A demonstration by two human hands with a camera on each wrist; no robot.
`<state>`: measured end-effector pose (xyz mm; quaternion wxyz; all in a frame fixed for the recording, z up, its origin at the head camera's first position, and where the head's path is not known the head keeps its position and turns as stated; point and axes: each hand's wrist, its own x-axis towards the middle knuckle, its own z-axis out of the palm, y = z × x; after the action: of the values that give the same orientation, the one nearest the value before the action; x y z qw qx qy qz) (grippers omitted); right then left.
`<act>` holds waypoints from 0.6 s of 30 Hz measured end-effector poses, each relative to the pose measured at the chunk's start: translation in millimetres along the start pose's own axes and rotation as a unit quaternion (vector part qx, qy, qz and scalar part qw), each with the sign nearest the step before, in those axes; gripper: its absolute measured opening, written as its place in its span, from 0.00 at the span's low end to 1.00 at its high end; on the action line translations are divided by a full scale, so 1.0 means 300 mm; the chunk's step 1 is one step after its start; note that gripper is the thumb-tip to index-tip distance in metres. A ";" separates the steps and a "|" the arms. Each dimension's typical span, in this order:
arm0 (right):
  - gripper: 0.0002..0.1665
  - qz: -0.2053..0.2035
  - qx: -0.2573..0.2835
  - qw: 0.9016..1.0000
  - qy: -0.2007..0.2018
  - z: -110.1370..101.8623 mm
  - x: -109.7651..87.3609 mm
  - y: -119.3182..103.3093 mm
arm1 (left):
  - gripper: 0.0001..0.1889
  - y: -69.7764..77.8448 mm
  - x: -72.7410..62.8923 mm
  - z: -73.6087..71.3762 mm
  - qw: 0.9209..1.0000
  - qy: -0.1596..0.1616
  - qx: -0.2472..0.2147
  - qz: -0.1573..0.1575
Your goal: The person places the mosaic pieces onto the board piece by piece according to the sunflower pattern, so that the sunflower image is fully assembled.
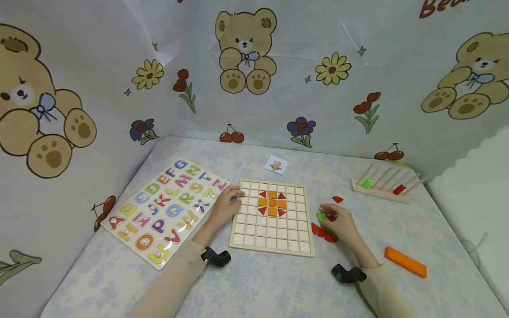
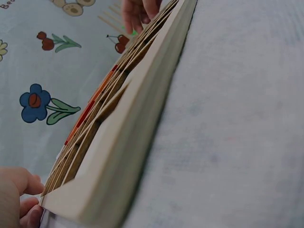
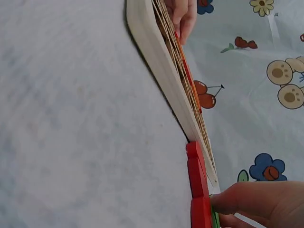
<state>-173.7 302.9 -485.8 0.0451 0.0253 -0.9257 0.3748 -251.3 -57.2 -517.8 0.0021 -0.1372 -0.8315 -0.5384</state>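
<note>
A square wooden grid board [image 1: 272, 251] lies in the middle of the table, with an orange cross and red triangles [image 1: 263, 194] set in its cells. At its upper left edge, my left hand [image 1: 226, 206] rests its fingers on the frame. To the right of the board, my right hand [image 1: 338, 223] bends over a small pile of green pieces [image 1: 321, 217] and red pieces [image 1: 318, 229]. Its thumb touches a green piece in the right wrist view, where the red pieces [image 3: 198, 175] lie beside it. I cannot tell whether that hand pinches a piece.
A letter puzzle board [image 1: 167, 207] lies at the left. Beyond the grid board is a small picture card [image 1: 276, 164]. A single red piece [image 1: 337, 199] lies past my right hand. A wooden peg rack [image 1: 379, 194] stands back right, and an orange bar [image 1: 405, 262] lies front right.
</note>
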 end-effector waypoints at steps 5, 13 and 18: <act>0.22 -0.002 -0.007 1.000 0.029 0.013 0.003 -0.006 | 0.11 0.000 -0.002 -0.004 1.000 -0.002 -0.001 -0.003; 0.21 -0.030 0.056 0.998 0.026 0.082 0.001 -0.109 | 0.11 -0.004 -0.001 -0.007 1.000 0.000 -0.004 0.000; 0.20 -0.063 0.098 0.992 -0.050 0.178 -0.003 -0.209 | 0.11 -0.005 0.000 -0.003 1.000 -0.001 -0.006 0.004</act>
<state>-171.2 220.7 -480.7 0.0195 0.1064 -0.8822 0.4583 -251.8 -58.6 -518.7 0.0023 -0.1411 -0.8274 -0.5436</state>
